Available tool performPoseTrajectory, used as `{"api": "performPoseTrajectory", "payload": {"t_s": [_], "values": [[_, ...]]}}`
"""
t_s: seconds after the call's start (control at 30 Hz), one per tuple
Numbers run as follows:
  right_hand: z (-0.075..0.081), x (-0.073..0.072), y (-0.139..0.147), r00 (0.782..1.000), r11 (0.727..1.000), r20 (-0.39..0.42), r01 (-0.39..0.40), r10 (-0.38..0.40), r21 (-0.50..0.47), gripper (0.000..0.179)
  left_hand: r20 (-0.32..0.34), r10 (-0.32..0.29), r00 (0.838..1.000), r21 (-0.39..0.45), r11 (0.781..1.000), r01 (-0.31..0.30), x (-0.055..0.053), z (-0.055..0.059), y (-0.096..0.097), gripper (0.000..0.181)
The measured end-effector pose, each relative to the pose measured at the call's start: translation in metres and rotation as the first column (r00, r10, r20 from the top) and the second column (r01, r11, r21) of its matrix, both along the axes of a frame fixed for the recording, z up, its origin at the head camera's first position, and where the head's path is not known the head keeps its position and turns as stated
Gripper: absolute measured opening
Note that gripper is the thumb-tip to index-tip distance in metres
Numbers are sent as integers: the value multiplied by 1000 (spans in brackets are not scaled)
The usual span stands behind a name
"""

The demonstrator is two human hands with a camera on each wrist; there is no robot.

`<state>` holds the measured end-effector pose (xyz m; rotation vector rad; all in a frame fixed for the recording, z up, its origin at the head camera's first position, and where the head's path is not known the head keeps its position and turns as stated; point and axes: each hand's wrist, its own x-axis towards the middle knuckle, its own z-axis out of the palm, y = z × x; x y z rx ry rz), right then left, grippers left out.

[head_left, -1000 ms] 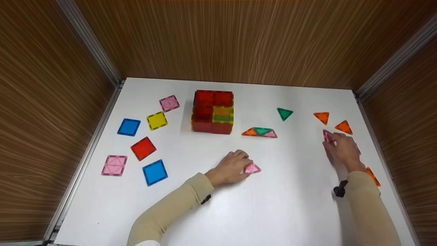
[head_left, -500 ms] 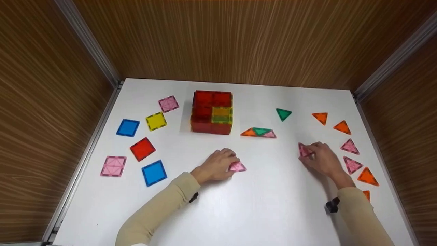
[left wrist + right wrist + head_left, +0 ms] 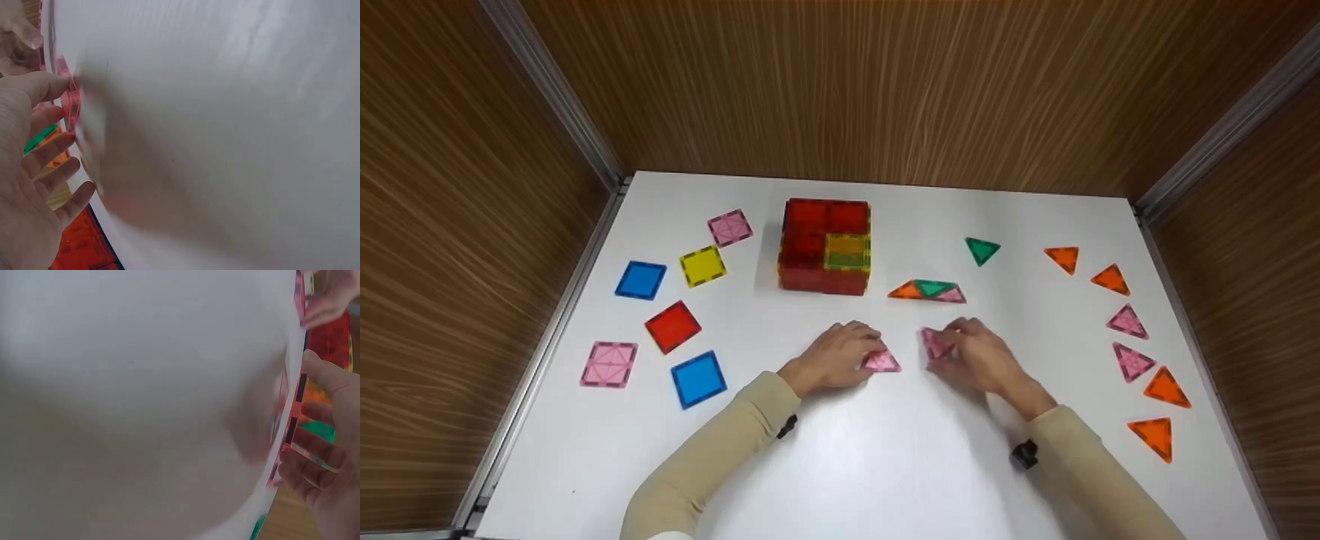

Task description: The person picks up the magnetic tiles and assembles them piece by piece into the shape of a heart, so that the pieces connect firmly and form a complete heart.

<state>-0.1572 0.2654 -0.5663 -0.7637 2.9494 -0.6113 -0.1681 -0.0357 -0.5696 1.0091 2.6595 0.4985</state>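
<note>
Near the middle of the table, my left hand (image 3: 840, 355) pinches a pink triangular magnetic tile (image 3: 884, 362) between thumb and fingers. In the left wrist view the tile (image 3: 71, 100) shows edge-on at the fingertips. A short gap to the right, my right hand (image 3: 979, 356) holds a second pink triangular tile (image 3: 934, 343), tilted. Its dark-magnet edge (image 3: 924, 337) faces the left tile. In the right wrist view this second tile (image 3: 297, 402) runs along the thumb and fingertips. Just beyond both hands lies a joined strip of orange, green and pink triangles (image 3: 935, 289).
A red and yellow box of tiles (image 3: 825, 247) stands at the back. Square tiles such as the red square (image 3: 673, 327) and blue square (image 3: 699, 379) lie left. A green triangle (image 3: 982, 250) and several orange and pink triangles, including an orange triangle (image 3: 1155, 436), lie right.
My right hand has brought its pink triangle from the right side leftward, close to the left hand. My left hand slid slightly left with its pink triangle, then stayed nearly still.
</note>
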Motion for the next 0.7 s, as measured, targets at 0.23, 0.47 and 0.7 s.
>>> {"api": "performPoseTrajectory", "payload": {"t_s": [0.23, 0.47, 0.7], "values": [[-5, -5, -33, 996, 995, -22, -87, 88, 39, 41, -10, -22, 1000, -16, 1000, 22, -3, 1, 6, 39], [-8, -4, -44, 993, 992, -10, -116, 117, 51, 52, 18, -5, 1000, -18, 1000, 5, -3, 3, 7, 41], [-6, -9, -8, 993, 994, -51, -109, 107, -32, 41, -8, -10, 1000, 0, 1000, 10, 0, 2, 8, 38]]}}
